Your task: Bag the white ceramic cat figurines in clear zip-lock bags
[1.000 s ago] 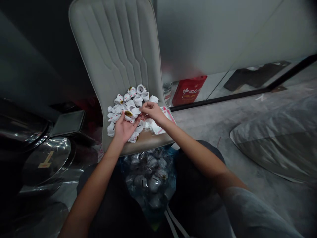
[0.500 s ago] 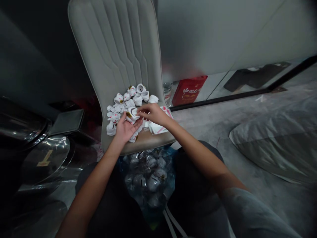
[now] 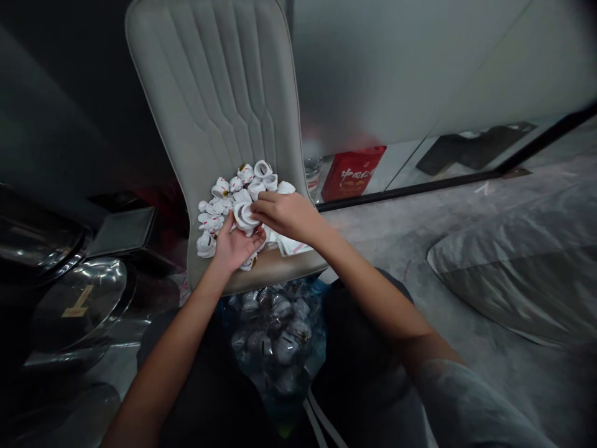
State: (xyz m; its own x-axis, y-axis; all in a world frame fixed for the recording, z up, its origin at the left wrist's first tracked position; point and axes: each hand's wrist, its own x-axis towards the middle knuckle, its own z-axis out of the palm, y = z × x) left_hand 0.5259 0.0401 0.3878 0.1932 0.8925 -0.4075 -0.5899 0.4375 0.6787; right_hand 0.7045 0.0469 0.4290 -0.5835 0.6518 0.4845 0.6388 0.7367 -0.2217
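Note:
My left hand (image 3: 236,247) cradles a hollow white figurine piece (image 3: 239,218) above the chair seat, its round opening turned up towards me. My right hand (image 3: 290,215) is closed in a pinch on a small white part (image 3: 249,213) at that opening. The fingertips partly cover this part, and I cannot tell whether it sits inside or on the rim. Around my hands, several white figurine pieces (image 3: 256,188) with red and gold marks lie in a pile on the seat. Flat white and pink packets (image 3: 293,247) show below my right wrist.
The grey padded chair (image 3: 219,81) faces me. Between my knees hangs a clear bluish plastic bag (image 3: 284,348) full of white figurine pieces. A red bag (image 3: 354,173) stands by the wall, shiny round metal containers (image 3: 81,305) at left, a grey covered shape (image 3: 517,261) at right.
My right hand has moved in over the piece and now holds a small white part against its opening. The held piece has turned its opening more towards me. The view has shifted slightly.

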